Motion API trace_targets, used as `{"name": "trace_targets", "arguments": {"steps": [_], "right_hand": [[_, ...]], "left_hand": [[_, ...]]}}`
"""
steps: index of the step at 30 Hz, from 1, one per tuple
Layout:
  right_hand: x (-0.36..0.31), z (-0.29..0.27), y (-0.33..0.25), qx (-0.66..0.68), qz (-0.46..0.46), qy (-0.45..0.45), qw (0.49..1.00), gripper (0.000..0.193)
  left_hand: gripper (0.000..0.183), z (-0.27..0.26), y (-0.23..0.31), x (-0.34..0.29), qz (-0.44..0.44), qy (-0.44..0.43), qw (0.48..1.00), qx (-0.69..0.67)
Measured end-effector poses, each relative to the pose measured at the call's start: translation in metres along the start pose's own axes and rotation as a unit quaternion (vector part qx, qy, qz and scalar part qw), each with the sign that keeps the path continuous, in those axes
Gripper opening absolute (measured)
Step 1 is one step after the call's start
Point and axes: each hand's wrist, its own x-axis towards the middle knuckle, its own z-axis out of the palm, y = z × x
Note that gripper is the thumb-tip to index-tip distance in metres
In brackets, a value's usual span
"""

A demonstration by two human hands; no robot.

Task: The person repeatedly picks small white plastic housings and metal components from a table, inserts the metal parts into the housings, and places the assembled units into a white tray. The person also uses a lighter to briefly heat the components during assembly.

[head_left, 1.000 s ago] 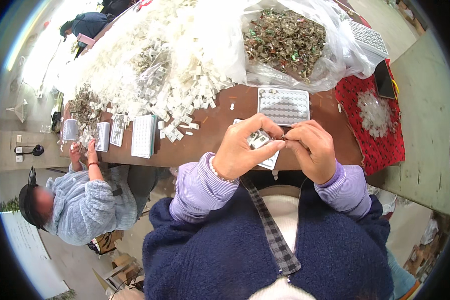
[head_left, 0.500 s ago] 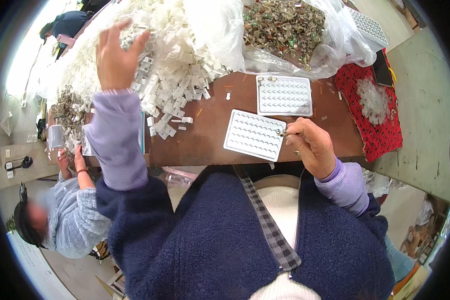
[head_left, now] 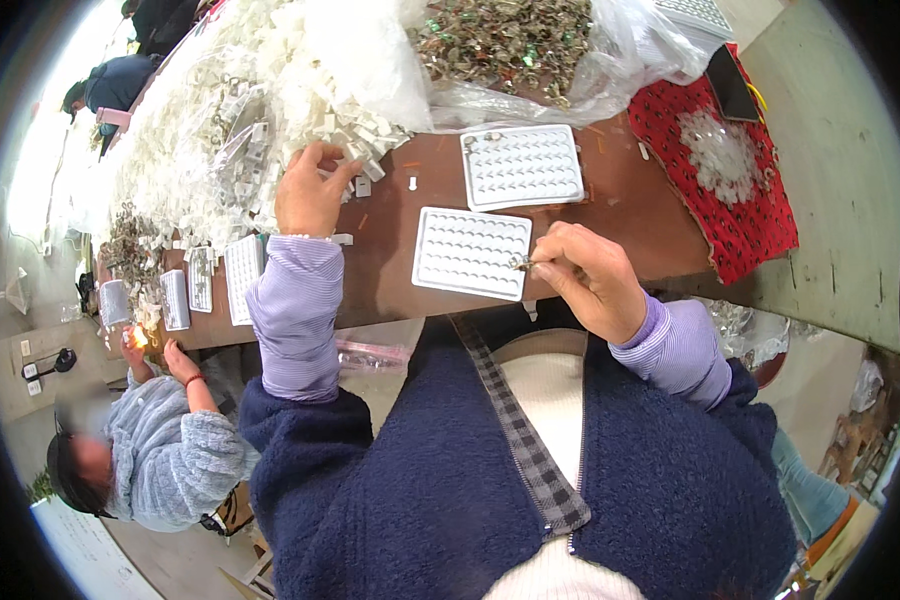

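Observation:
My right hand (head_left: 595, 285) pinches a small shiny metal piece (head_left: 523, 264) between thumb and forefinger, over the right edge of a white tray (head_left: 450, 286) with rows of round hollows. The piece's exact kind is too small to tell. My left hand (head_left: 310, 195) is at the near right edge of a big heap of small white plastic pieces (head_left: 355, 140). Its fingers are bent, with a gap between thumb and forefinger, and nothing shows in them. Beyond the near tray lies a second white tray (head_left: 523, 170) with a few small metal pieces in its far left corner.
A clear plastic bag (head_left: 490, 115) of small dark, glinting pieces (head_left: 510, 45) lies at the back. At right, a red patterned cloth (head_left: 760, 230) bears clear bits (head_left: 715, 155) and a dark phone (head_left: 732, 85). Far left, a co-worker (head_left: 170, 450) works beside several trays (head_left: 242, 278).
My left hand has come down and right from above the heap to its near edge, fingers more bent. My right hand keeps its pinch by the near tray. The whole view has shifted somewhat.

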Motion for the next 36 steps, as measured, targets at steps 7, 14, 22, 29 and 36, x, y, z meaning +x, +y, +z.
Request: {"name": "trace_targets", "arguments": {"steps": [7,14,22,29,36], "right_hand": [[0.027,0.014,0.0,0.145,-0.047,0.065,0.986,0.006],[0.023,0.022,0.001,0.033,-0.124,0.088,0.988,0.009],[0.011,0.03,0.0,0.123,0.022,0.095,0.988,0.005],[0.009,0.024,-0.006,0.155,0.068,0.038,0.985,0.008],[0.007,0.002,0.001,0.24,0.118,-0.038,0.963,0.008]], "left_hand": [[0.016,0.004,0.083,-0.083,-0.021,-0.133,0.908,-0.396],[0.014,0.011,0.114,-0.13,-0.095,-0.188,0.823,-0.528],[0.018,0.034,0.107,-0.135,-0.1,-0.142,0.808,-0.563],[0.019,0.043,0.12,-0.152,-0.04,-0.087,0.82,-0.565],[0.021,0.047,0.117,-0.144,-0.047,-0.165,0.8,-0.575]]}}
